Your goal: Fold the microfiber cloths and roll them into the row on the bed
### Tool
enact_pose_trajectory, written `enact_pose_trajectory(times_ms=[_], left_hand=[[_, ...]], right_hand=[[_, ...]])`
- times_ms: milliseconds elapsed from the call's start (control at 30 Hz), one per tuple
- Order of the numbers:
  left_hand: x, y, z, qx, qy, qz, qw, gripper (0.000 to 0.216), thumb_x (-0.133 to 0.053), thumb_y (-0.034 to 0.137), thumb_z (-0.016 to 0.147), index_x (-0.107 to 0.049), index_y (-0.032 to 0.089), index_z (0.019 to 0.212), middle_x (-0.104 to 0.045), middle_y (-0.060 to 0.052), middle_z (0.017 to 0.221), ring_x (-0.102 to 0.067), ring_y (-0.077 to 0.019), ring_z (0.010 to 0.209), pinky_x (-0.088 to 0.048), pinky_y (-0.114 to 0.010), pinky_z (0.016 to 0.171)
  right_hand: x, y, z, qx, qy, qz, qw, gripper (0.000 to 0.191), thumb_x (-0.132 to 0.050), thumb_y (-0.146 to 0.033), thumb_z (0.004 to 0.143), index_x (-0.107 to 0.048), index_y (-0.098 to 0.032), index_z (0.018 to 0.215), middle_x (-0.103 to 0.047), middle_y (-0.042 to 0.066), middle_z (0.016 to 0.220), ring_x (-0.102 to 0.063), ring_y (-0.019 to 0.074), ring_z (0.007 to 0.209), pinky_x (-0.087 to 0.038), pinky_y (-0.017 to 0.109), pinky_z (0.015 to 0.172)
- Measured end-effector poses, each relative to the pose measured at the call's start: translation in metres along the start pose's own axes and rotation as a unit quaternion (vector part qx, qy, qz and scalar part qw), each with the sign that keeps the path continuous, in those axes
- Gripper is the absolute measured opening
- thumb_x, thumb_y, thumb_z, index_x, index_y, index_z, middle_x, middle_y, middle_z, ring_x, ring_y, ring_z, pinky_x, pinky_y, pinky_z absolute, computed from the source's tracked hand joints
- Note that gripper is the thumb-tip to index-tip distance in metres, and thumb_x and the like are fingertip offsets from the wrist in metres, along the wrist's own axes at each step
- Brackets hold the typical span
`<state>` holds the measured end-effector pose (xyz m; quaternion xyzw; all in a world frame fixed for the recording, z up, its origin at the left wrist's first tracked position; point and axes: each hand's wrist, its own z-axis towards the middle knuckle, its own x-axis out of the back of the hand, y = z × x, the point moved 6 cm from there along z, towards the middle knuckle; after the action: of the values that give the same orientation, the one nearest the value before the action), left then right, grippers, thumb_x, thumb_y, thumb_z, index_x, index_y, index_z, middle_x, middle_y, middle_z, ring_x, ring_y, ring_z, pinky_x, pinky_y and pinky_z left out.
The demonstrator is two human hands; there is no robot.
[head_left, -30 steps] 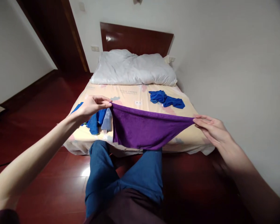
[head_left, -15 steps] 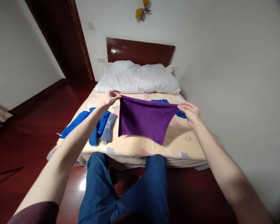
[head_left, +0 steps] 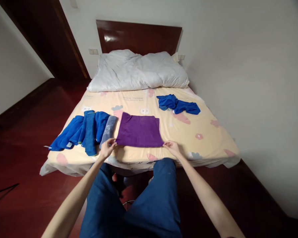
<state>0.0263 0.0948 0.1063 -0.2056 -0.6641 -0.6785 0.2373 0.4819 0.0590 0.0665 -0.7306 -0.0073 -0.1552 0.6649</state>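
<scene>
The left hand point(head_left: 108, 147) and right hand point(head_left: 172, 147) each pinch a near corner of the purple towel point(head_left: 139, 130) lying flat on the bed point(head_left: 206, 138).

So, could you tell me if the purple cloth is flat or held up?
Lying flat: the purple cloth rests spread on the bed, left hand and right hand at its near corners.

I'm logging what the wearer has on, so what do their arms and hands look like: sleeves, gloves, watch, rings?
The left forearm and right forearm are bare to the picture's edge; no sleeve shows. The left hand and right hand are ungloved, with no watch, bracelet or ring visible. The legs wear blue trousers.
</scene>
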Motion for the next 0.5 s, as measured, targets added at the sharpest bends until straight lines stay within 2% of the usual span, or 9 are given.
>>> enact_pose_trajectory(times_ms=[67,167,233,333,400,500], left_hand=[[-0.027,-0.038,-0.018,0.069,-0.022,-0.018,0.997,0.037,-0.067,0.044,0.073,-0.073,0.021,0.101,-0.077,-0.008,0.091,-0.072,-0.0276,0.089,-0.055,-0.035,0.083],[-0.046,-0.062,-0.029,0.114,-0.007,-0.05,0.992,0.04,-0.065,0.049,0.072,-0.071,0.019,0.098,-0.076,-0.01,0.09,-0.073,-0.0285,0.09,-0.057,-0.035,0.08],[-0.049,-0.066,-0.028,0.125,0.007,-0.059,0.99,0.044,-0.065,0.053,0.072,-0.071,0.018,0.099,-0.076,-0.01,0.087,-0.073,-0.0278,0.086,-0.058,-0.033,0.074],[-0.048,-0.069,-0.027,0.137,0.009,-0.083,0.987,0.051,-0.065,0.055,0.071,-0.071,0.017,0.104,-0.075,-0.009,0.084,-0.071,-0.0255,0.075,-0.056,-0.031,0.062],[-0.046,-0.071,-0.029,0.137,0.015,-0.117,0.984,0.056,-0.065,0.056,0.072,-0.07,0.016,0.111,-0.075,-0.009,0.086,-0.07,-0.0236,0.07,-0.054,-0.03,0.057],[-0.04,-0.075,-0.036,0.136,0.031,-0.158,0.978,0.061,-0.067,0.057,0.071,-0.07,0.016,0.115,-0.076,-0.009,0.09,-0.07,-0.0232,0.073,-0.055,-0.03,0.059]], right_hand=[[-0.015,0.04,-0.01,-0.04,-0.005,-0.007,0.999,0.054,-0.088,-0.062,0.045,-0.067,-0.017,0.067,-0.069,0.005,0.064,-0.063,0.0177,0.062,-0.052,0.031,0.065],[-0.02,0.07,-0.013,-0.067,0.029,0.013,0.997,0.051,-0.087,-0.059,0.052,-0.068,-0.018,0.077,-0.074,0.007,0.073,-0.069,0.0212,0.071,-0.055,0.032,0.071],[-0.018,0.076,-0.01,-0.084,0.038,0.021,0.996,0.046,-0.087,-0.053,0.055,-0.07,-0.019,0.081,-0.076,0.007,0.079,-0.072,0.0238,0.079,-0.056,0.035,0.078],[-0.014,0.075,-0.007,-0.113,0.028,0.016,0.993,0.037,-0.088,-0.046,0.055,-0.072,-0.019,0.074,-0.077,0.008,0.08,-0.073,0.0257,0.084,-0.056,0.036,0.083],[-0.009,0.072,-0.008,-0.125,0.034,0.017,0.991,0.033,-0.088,-0.043,0.055,-0.072,-0.018,0.071,-0.077,0.009,0.081,-0.073,0.0255,0.085,-0.056,0.035,0.082],[-0.002,0.067,-0.015,-0.134,0.04,0.025,0.99,0.033,-0.087,-0.043,0.054,-0.073,-0.018,0.071,-0.077,0.008,0.079,-0.071,0.0246,0.08,-0.054,0.032,0.07]])
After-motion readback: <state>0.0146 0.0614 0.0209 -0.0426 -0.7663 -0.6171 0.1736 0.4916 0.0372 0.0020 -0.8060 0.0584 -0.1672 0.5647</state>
